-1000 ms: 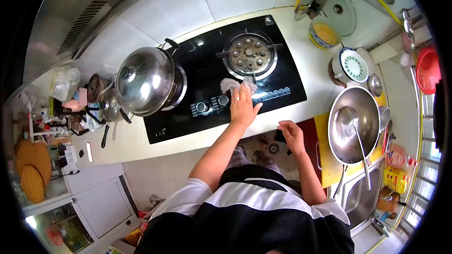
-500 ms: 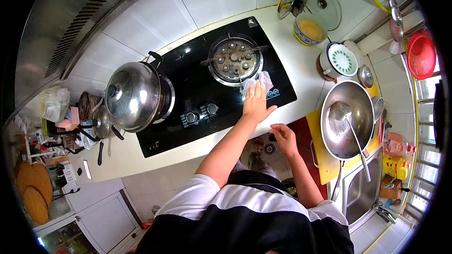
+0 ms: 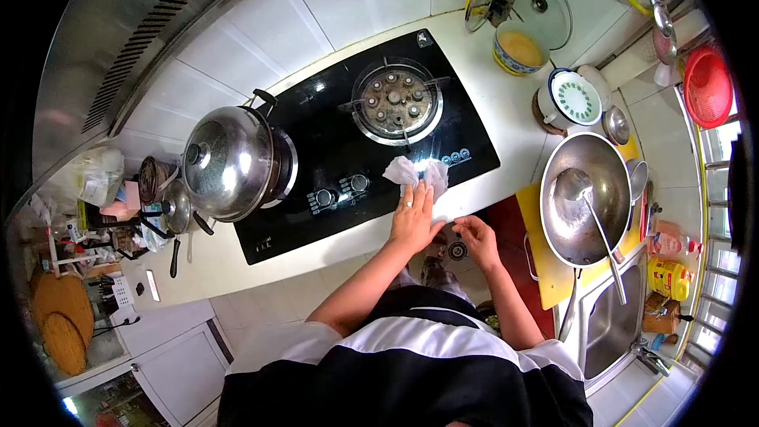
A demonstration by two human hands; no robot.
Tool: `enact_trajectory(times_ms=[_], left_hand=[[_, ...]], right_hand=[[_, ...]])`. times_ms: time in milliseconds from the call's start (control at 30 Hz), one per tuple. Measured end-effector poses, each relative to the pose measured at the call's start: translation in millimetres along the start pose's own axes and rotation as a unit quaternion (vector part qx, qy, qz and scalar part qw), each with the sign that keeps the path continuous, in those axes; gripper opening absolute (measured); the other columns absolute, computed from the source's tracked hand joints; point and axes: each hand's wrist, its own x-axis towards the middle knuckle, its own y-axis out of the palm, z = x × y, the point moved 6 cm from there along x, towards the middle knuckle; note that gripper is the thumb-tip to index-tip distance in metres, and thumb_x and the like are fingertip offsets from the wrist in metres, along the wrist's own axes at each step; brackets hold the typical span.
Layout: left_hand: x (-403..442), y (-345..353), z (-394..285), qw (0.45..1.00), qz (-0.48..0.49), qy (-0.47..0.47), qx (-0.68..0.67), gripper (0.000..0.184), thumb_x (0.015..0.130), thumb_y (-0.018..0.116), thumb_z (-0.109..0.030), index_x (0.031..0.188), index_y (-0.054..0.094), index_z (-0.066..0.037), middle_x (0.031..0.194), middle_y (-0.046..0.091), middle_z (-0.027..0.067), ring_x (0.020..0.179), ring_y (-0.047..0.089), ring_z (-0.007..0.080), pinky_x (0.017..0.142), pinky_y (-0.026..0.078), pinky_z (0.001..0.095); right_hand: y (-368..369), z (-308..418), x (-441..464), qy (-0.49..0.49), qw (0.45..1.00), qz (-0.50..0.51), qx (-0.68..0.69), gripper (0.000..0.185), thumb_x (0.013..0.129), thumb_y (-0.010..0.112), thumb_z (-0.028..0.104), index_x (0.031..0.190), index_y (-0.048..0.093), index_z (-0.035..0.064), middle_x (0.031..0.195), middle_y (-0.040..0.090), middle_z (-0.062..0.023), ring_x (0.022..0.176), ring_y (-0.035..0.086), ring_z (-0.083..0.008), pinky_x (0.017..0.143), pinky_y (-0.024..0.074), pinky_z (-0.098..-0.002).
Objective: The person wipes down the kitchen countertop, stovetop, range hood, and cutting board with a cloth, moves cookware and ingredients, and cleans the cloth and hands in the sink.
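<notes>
My left hand (image 3: 413,220) lies flat, fingers stretched out, on a crumpled white cloth or tissue (image 3: 402,170) at the near edge of the black glass gas hob (image 3: 332,119). The cloth spreads out past the fingertips, just below the right burner (image 3: 395,100). Two control knobs (image 3: 360,183) are left of the hand. My right hand (image 3: 477,242) hovers at the counter's front edge, its fingers curled and thumb close to the index finger. Whether anything is between them is hidden.
A lidded steel pot (image 3: 229,162) covers the left burner. To the right, a wok (image 3: 585,198) with a ladle (image 3: 575,184) stands over a yellow board (image 3: 534,249) beside the sink (image 3: 613,324). A bowl (image 3: 520,49) and an enamel pot (image 3: 575,99) stand at the back right.
My left hand has slid the cloth left and towards me, away from the right burner. My right hand stays near the counter edge, its fingers drawn closer together.
</notes>
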Motion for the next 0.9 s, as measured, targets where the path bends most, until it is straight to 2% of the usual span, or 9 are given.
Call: enact_trajectory(times_ms=[133,300,400,500,600,700,800,833,900], left_hand=[[27.3,-12.1,18.9,1.0,-0.015,0.0,0.021,0.077,0.081,0.066,-0.043,0.137,0.039,0.002,0.141,0.039,0.0212,0.129,0.036,0.0423,0.108,0.032,0.0448],[42.6,-33.0,60.8,0.997,-0.054,-0.035,0.049,0.063,0.076,0.073,-0.033,0.122,0.047,0.0,0.13,0.044,0.0198,0.125,0.039,0.0425,0.106,0.033,0.0486],[54.2,-32.4,73.7,0.996,-0.07,-0.027,0.055,0.058,0.076,0.073,-0.032,0.117,0.048,0.002,0.124,0.045,0.0205,0.123,0.04,0.0433,0.105,0.033,0.0497],[70.4,-36.9,87.2,0.989,-0.117,-0.054,0.068,0.044,0.078,0.07,-0.027,0.105,0.051,0.002,0.115,0.047,0.021,0.12,0.042,0.0428,0.104,0.034,0.0493],[69.6,-35.1,86.8,0.988,-0.13,-0.053,0.07,0.036,0.079,0.067,-0.025,0.1,0.055,0.001,0.115,0.047,0.0212,0.119,0.044,0.0426,0.105,0.033,0.0497],[58.8,-29.8,82.7,0.995,-0.092,-0.003,0.04,0.021,0.081,0.059,-0.016,0.093,0.055,0.001,0.11,0.051,0.02,0.112,0.049,0.0404,0.099,0.039,0.0471],[48.6,-18.9,55.5,0.989,-0.07,0.131,-0.011,0.011,0.081,0.05,-0.007,0.087,0.056,-0.002,0.101,0.055,0.0162,0.103,0.055,0.0339,0.085,0.048,0.0417],[44.5,-21.6,46.0,0.986,-0.078,0.143,-0.033,0.009,0.08,0.053,-0.007,0.087,0.055,-0.003,0.102,0.055,0.0153,0.101,0.056,0.0334,0.081,0.049,0.0414],[37.3,-23.5,31.5,0.984,-0.084,0.087,-0.131,0.016,0.077,0.059,-0.005,0.092,0.054,-0.004,0.102,0.055,0.0136,0.099,0.057,0.0333,0.079,0.05,0.0412]], right_hand=[[4.8,7.3,-1.5,0.018,1.0,0.018,-0.004,0.019,0.091,0.053,0.001,0.106,0.062,-0.0013,0.092,0.068,-0.0059,0.088,0.063,-0.0108,0.08,0.0484,-0.0242],[5.6,7.9,-3.1,0.014,1.0,0.02,-0.001,0.018,0.092,0.051,-0.001,0.106,0.061,-0.0012,0.094,0.067,-0.0059,0.088,0.059,-0.0109,0.081,0.0463,-0.0241],[6.3,-0.8,-4.3,0.001,1.0,0.023,0.005,0.018,0.092,0.051,-0.001,0.107,0.061,-0.0006,0.094,0.067,-0.0062,0.087,0.059,-0.0109,0.08,0.046,-0.0239],[9.8,-1.1,-8.6,-0.004,0.999,0.028,0.027,0.019,0.091,0.051,-0.001,0.107,0.062,0.0001,0.093,0.066,-0.0056,0.086,0.059,-0.0104,0.078,0.0456,-0.0234],[14.1,9.3,-14.6,0.016,0.999,0.034,0.019,0.018,0.091,0.051,0.0,0.106,0.062,0.0008,0.092,0.066,-0.0045,0.084,0.059,-0.0099,0.076,0.0456,-0.0232],[19.9,7.9,-12.2,0.024,0.999,0.037,0.003,0.018,0.091,0.052,0.0,0.105,0.062,0.0011,0.089,0.067,-0.0032,0.082,0.059,-0.0095,0.073,0.0461,-0.0234],[26.2,-1.9,-4.5,0.041,0.998,0.046,0.023,0.016,0.09,0.053,-0.001,0.103,0.063,0.0013,0.093,0.066,-0.0042,0.085,0.058,-0.009,0.075,0.0451,-0.0219],[24.3,-2.1,-0.6,0.007,1.0,0.02,0.012,0.018,0.093,0.052,0.004,0.108,0.062,0.0021,0.099,0.065,-0.0049,0.09,0.058,-0.0097,0.079,0.0446,-0.0229],[23.1,3.4,5.8,-0.028,1.0,-0.007,0.001,0.021,0.095,0.051,0.01,0.113,0.06,0.003,0.104,0.064,-0.0056,0.096,0.057,-0.0104,0.082,0.0441,-0.0239]])
